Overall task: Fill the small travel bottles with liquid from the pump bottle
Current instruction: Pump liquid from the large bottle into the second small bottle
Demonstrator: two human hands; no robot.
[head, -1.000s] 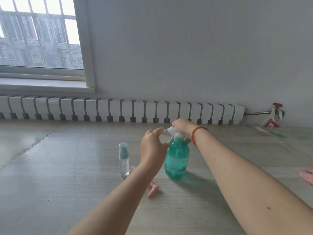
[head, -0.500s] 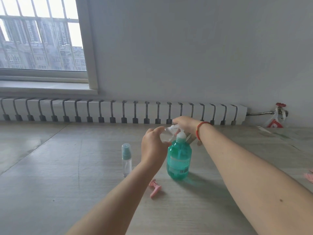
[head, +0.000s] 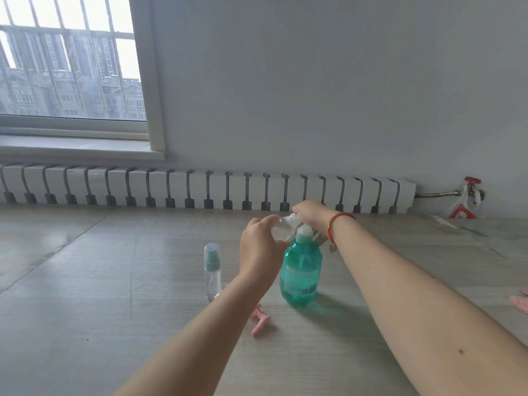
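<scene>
A teal pump bottle (head: 300, 272) with a white collar stands on the wooden floor at the centre. My left hand (head: 258, 247) grips a small clear travel bottle (head: 281, 231), tilted, with its mouth up against the pump's spout. My right hand (head: 310, 214), a red cord on its wrist, rests on top of the pump head, which is mostly hidden under the fingers. A second small travel bottle (head: 212, 270) with a teal spray top and clear cap stands upright to the left of my left hand.
A pink object (head: 260, 321) lies on the floor just in front of the pump bottle, partly behind my left forearm. A long white radiator (head: 200, 187) lines the back wall under a window. More pink items (head: 521, 302) lie at the right edge.
Both hands stay at the pump head with the small bottle held against the spout; only the view has shifted slightly to the left.
</scene>
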